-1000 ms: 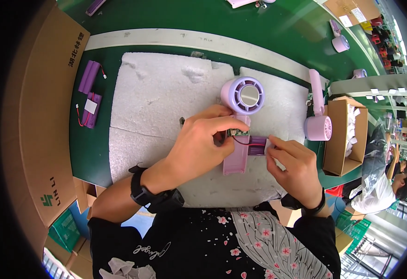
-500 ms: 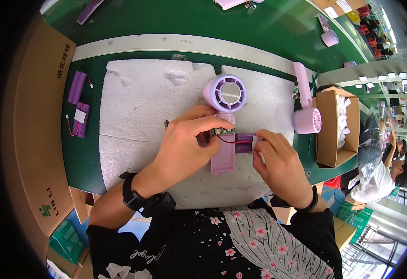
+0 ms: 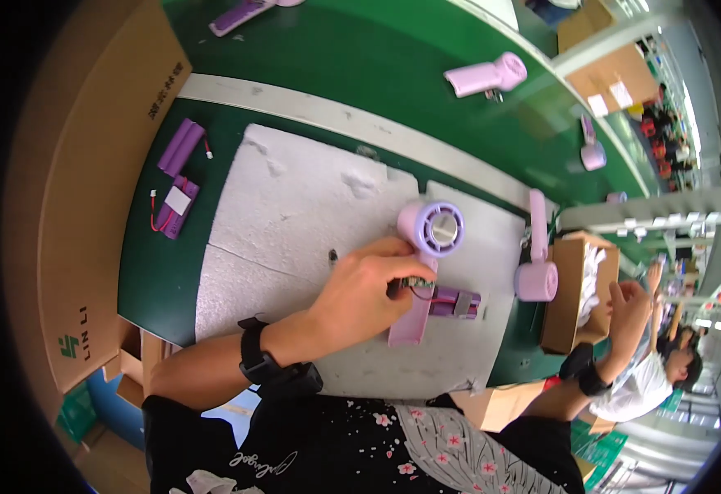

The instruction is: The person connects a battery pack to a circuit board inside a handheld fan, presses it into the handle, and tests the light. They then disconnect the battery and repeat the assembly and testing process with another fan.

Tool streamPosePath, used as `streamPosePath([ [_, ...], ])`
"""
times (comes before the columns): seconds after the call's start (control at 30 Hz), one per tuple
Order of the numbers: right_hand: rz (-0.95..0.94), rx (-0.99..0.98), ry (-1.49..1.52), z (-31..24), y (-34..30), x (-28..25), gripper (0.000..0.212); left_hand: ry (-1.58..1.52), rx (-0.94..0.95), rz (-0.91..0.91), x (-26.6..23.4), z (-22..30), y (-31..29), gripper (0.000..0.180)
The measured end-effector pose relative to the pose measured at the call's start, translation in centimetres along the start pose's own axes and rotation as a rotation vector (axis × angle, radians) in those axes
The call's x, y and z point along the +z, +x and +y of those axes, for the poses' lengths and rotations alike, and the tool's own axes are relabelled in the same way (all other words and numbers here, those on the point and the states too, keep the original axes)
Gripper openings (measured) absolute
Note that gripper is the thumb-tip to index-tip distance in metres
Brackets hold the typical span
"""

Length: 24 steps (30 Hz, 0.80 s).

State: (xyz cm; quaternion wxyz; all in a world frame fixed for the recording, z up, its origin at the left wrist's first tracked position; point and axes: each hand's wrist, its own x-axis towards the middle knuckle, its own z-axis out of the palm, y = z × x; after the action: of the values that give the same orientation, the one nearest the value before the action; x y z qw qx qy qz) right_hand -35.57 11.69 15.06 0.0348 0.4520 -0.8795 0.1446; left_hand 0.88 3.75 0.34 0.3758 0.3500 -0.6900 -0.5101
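My left hand (image 3: 369,284) is closed around a lilac and pink handheld fan (image 3: 411,226), gripping its handle by the small green circuit board (image 3: 416,282). The handle is open, and its pink inner shell (image 3: 410,323) shows below my fingers. Red and black wires run from the board to a purple battery pack (image 3: 445,302) lying beside the handle, with a grey patch on it. My right hand (image 3: 629,317) is raised at the far right, beside an open cardboard box (image 3: 568,298) containing crumpled white pieces (image 3: 593,280). Its fingers are loosely bent and apart; nothing shows in them.
White foam sheets (image 3: 286,214) cover the green bench. Two purple battery packs (image 3: 181,146) lie at left by a large carton (image 3: 72,206). A pink fan (image 3: 537,280) stands right of the foam. More fan parts (image 3: 484,76) lie beyond the white rail (image 3: 311,113).
My right hand has left the battery pack and moved right, past the box. A grey patch shows where the white piece was. The view has shifted; my left hand still holds the fan.
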Motion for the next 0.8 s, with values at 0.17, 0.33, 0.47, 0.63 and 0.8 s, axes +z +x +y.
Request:
streamPosePath([
  [0.17, -0.262, -0.231, 0.370, -8.2, -1.0, -1.7, 0.014, 0.033, 0.022, -0.037, 0.4, -0.7, 0.4, 0.032],
  [0.33, -0.422, -0.860, 0.162, -21.6, 5.7, 3.0, 0.035, 0.040, 0.026, -0.026, -0.3, -1.6, 0.1, 0.033],
  [0.47, -0.143, -1.155, -0.208, -23.2, 16.5, 14.7, 0.062, 0.011, 0.042, -0.070, 0.2, -1.4, 0.9, 0.033],
  [0.63, -0.279, -0.928, -0.480, -21.9, 18.6, 22.8, 0.074, -0.007, 0.061, -0.067, 0.6, -1.8, 1.0, 0.033],
  [0.8, -0.187, -1.060, -0.364, -22.6, 16.1, 18.6, 0.056, -0.006, 0.073, -0.064, 0.6, -1.6, 0.5, 0.032],
])
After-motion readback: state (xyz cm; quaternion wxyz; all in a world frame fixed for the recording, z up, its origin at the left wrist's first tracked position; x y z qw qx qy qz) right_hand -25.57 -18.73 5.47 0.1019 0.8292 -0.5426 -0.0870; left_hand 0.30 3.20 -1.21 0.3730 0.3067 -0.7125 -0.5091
